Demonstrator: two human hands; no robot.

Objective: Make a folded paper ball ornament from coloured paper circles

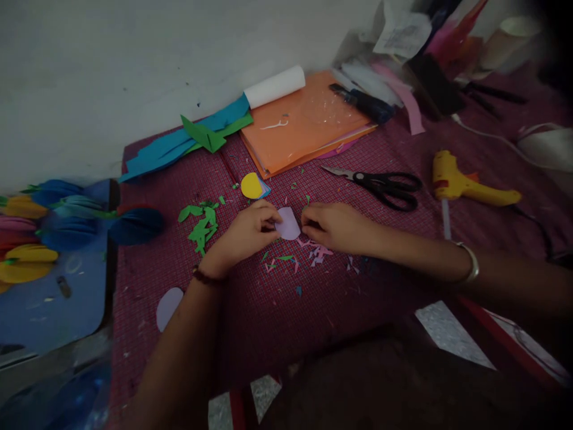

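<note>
Lilac paper piece [287, 225], rounded on top, sits low over the maroon checked cloth [250, 310] right between both hands. Left hand [244, 236] pinches its left edge with fingertips curled in, right hand [333, 227] pinches the right edge the same way, so it looks braced from both sides to keep it flat and steady, probably for folding or creasing. Pink and green scraps [313, 254] lie just under it. Green leaf cutouts [201, 224] are piled near the left hand, and a yellow folded disc [252, 186] sits just beyond. Black scissors [380, 184] and the yellow glue gun [465, 185] are parked off to the right, within reach but clear of the work. Another lilac circle [169, 306] lies by the left forearm.
</note>
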